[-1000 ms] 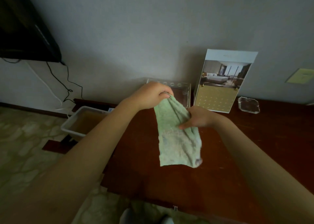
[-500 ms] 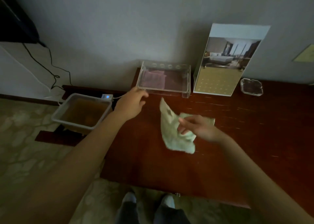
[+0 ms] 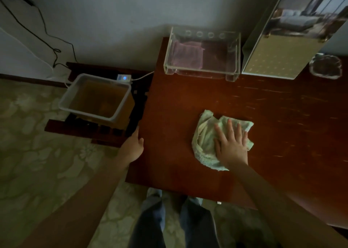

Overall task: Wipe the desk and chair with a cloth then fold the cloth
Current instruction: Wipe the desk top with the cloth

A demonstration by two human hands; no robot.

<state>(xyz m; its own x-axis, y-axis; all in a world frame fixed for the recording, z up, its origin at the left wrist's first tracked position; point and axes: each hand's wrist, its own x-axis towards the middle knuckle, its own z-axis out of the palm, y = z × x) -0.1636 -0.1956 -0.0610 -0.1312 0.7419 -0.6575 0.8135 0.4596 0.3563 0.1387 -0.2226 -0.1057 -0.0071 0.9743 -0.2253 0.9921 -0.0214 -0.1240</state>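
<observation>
Your right hand (image 3: 232,148) lay flat, fingers spread, pressing the crumpled cloth (image 3: 207,140) mid-desk (image 3: 178,116), nearer the front edge. Your left hand (image 3: 134,147) rested relaxed against the desk's left edge.

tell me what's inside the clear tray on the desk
A folded pink cloth lies in the left half of the clear tray; its right half looks empty. Anything beneath that cloth is hidden.
</observation>
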